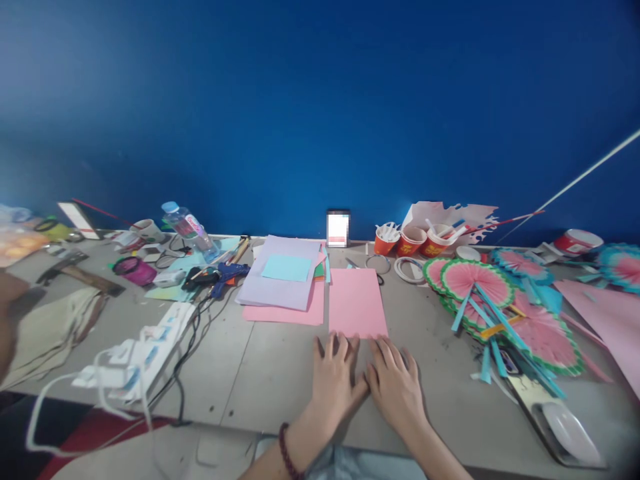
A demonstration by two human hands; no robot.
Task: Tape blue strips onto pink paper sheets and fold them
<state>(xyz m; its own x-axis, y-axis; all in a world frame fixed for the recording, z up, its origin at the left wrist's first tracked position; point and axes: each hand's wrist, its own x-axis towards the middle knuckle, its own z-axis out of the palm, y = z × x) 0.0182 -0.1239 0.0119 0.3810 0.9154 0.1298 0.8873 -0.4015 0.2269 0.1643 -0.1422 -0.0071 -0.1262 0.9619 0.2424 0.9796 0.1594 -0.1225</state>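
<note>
A pink sheet of paper (357,301) lies flat on the grey table (280,380) in the middle of the head view. My left hand (334,377), palm down with its fingers apart, has its fingertips by the sheet's near edge. Beside it my right hand (395,383) also lies palm down, fingers stretched out and touching the same near edge. The two thumbs meet or almost meet between the hands. Neither hand holds anything. Just left of the sheet is a stack of lilac paper (250,291) over pink paper, with a small light blue sheet (287,268) on top.
On the right lie pink paper fans (477,283) with green edges and a white mouse (570,432). Red cups (411,243) and a phone (339,229) stand at the back. To the left are a glue gun (227,277), power strip (150,353), bottle (190,227) and hammer (90,279).
</note>
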